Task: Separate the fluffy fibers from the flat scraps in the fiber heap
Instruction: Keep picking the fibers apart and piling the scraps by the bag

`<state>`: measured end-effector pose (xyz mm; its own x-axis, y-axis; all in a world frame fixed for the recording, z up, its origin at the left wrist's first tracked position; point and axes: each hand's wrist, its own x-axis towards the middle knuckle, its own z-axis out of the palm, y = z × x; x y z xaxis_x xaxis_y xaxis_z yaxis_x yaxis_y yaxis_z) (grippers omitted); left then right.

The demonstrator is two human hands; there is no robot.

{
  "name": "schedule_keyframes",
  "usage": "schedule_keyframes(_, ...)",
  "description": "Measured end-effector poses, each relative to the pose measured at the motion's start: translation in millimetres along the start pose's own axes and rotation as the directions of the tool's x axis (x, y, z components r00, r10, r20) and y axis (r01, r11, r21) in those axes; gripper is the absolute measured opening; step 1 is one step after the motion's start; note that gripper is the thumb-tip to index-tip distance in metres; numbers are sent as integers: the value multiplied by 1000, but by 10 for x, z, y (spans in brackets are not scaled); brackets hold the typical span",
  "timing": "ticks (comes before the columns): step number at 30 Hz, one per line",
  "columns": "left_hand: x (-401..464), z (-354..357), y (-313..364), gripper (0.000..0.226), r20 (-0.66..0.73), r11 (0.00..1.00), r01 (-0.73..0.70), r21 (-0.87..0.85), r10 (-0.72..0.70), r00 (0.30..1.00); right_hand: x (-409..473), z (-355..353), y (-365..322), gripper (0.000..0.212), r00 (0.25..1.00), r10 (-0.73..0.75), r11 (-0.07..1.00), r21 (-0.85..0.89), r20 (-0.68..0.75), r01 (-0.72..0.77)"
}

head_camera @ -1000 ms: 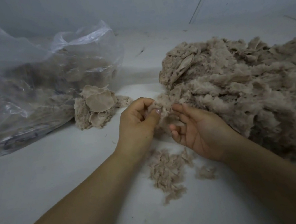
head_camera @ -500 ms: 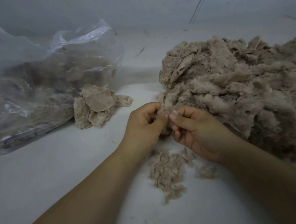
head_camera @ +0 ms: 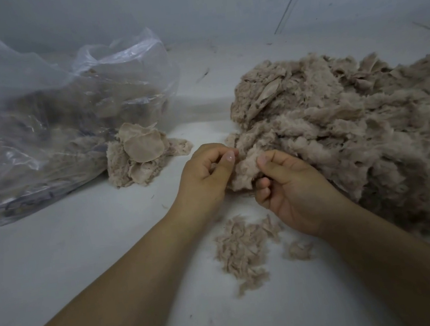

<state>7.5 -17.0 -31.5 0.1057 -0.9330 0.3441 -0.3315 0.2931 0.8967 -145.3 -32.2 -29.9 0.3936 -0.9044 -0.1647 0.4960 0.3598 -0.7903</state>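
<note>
Fingers (head_camera: 229, 162) beside bagged (head_camera: 47, 124) fibers (head_camera: 76, 153)

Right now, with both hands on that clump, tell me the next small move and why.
Probably draw the hands apart to tear the clump open. The left hand and right hand each pinch one side of it at the near edge of the big heap, and no flat scrap shows on it yet. Shreds already lie just below.

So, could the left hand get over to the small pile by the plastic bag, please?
Probably yes: the white surface between the left hand and the small pile looks bare, though the hand pinches a tuft.
</note>
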Motion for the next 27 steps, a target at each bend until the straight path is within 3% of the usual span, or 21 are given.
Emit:
schedule_keyframes(4, -37, 28, 35, 9, 33, 993, 71, -98, -68, 997, -2, -15, 8, 14, 997, 16, 999, -52, 74, -12)
schedule_keyframes(7, -46, 45, 23, 18, 112, 971, 132, -198, -111, 987, -5, -21, 4, 22, 995, 32, 998, -52, 93, -27)
schedule_keyframes(11, -47, 21, 21, 12, 173, 951, 127, -282, -79, 982, -5, -32, -10, 18, 995, 34, 998, -54, 92, -29)
schedule_keyframes(15, -48, 17, 18, 14, 139, 922, 139, -361, -94, 986, -39, -27, 2, 38, 992, 35, 989, -149, 117, -18)
schedule_keyframes(20, -52, 45, 13, 20, 91, 902, 177, -395, -153, 984, -4, -50, -2, 16, 994, 25, 993, -120, 110, -12)
schedule_keyframes(23, -55, 43, 2, 23, -15, 945, 123, -302, -133, 991, 11, -51, -5, 10, 997, 2, 999, -41, 80, 2)
schedule_keyframes(27, -86, 47, 46, 18, -183, 967, -130, -219, 91, 979, 17, -48, -20, 16, 992, 79, 996, 37, 97, -83)
